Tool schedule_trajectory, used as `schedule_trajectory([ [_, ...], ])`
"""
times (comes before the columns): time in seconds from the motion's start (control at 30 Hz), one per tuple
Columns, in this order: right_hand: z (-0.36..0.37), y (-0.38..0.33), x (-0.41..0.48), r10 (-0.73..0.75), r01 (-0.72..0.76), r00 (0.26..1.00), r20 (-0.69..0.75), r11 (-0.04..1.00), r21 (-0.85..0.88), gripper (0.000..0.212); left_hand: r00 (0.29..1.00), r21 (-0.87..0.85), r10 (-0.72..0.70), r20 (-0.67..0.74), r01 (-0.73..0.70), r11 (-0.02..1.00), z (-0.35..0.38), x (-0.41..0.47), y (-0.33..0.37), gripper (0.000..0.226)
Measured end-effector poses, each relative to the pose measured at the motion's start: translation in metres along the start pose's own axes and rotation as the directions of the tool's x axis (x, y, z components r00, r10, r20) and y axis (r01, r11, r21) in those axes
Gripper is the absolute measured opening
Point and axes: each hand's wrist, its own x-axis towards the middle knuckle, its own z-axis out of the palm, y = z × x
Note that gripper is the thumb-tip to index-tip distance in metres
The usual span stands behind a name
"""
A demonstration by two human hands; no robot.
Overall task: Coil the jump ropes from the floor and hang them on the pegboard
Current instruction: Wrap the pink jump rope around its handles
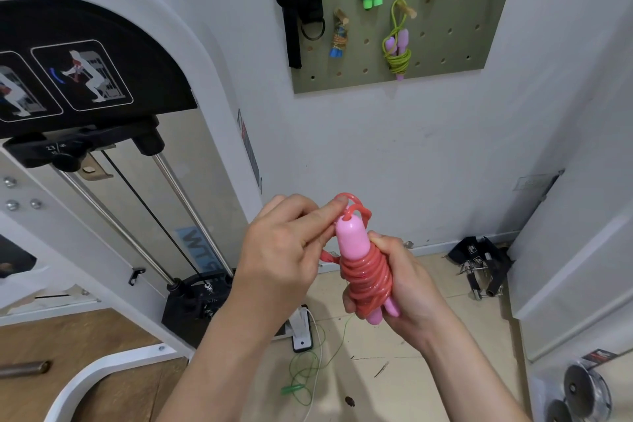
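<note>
Pink rope nearly coiled below the pegboard

The left hand pinches the soft loop at the top; the right hand grips the pink jump rope round its springy, light coils, best held mid-bundle, under the pegboard.

A scuffed white wall rises behind and above the left hand. To that hand's left stands a white-framed cable machine with a black exercise-diagram placard, chrome guide rods and a black weight stack at its foot. Below the right hand spreads a tan floor bearing a white power strip; to that hand's right a heap of black straps and metal clips sits against the wall's foot, with chrome weight plates lower right.
</note>
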Motion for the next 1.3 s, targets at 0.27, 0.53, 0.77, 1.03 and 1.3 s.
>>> schedule_trajectory([
  [0.27,-0.003,-0.004,-0.004,0.012,-0.013,1.000,-0.023,0.997,-0.081,0.034,0.983,-0.007,0.026,0.182,-0.025,1.000,-0.005,0.001,-0.009,0.053],
  [0.53,-0.008,-0.009,-0.004,0.042,-0.044,0.999,-0.018,0.986,-0.158,0.031,0.996,-0.068,-0.014,0.085,0.020,0.998,-0.006,0.003,-0.011,0.021],
  [0.77,-0.009,-0.012,-0.008,0.009,-0.011,1.000,-0.007,0.952,-0.306,0.032,0.898,-0.319,-0.345,0.274,0.423,0.848,-0.007,0.011,-0.012,0.034],
  [1.03,-0.017,-0.012,-0.011,-0.251,0.107,0.961,-0.117,0.726,-0.680,0.031,0.809,-0.438,-0.307,0.501,0.543,0.716,-0.005,0.003,-0.017,0.037],
  [1.3,-0.013,-0.007,-0.008,-0.447,-0.009,0.879,-0.169,0.339,-0.941,0.037,0.920,-0.228,-0.296,0.258,0.356,0.906,0.021,-0.010,0.003,0.018],
])
